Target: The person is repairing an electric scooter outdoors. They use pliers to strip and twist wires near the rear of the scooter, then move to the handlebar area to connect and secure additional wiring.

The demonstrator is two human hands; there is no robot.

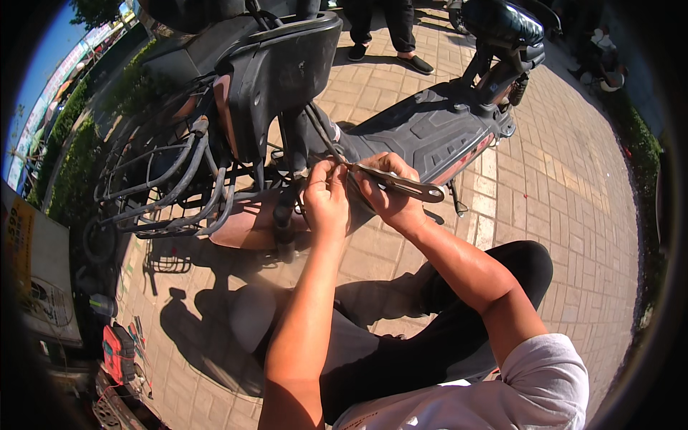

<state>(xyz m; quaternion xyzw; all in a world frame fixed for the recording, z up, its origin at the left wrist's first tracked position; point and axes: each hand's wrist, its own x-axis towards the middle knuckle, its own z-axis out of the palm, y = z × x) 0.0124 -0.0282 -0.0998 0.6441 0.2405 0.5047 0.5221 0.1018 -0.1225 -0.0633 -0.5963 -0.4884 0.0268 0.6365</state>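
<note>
An electric scooter (423,125) stands before me, its black front shield (290,72) and footboard close to my hands. A dark cable (326,135) runs down from behind the shield to my fingertips. My left hand (327,199) is closed in a pinch on the cable's lower end. In my right hand (390,195) is a flat metal pliers-like tool (412,186), slotted, with a round hole at its outer end. The tool's other end meets the cable beside my left fingertips. My fingers partly hide that contact, so its exact grip cannot be made out.
A wire basket (168,179) juts out on the scooter's left. Behind the scooter stands a person in black trousers (380,25). A red tool case (120,353) lies at the lower left, with hand tools (138,337) beside it. Paving bricks (559,208) cover the ground.
</note>
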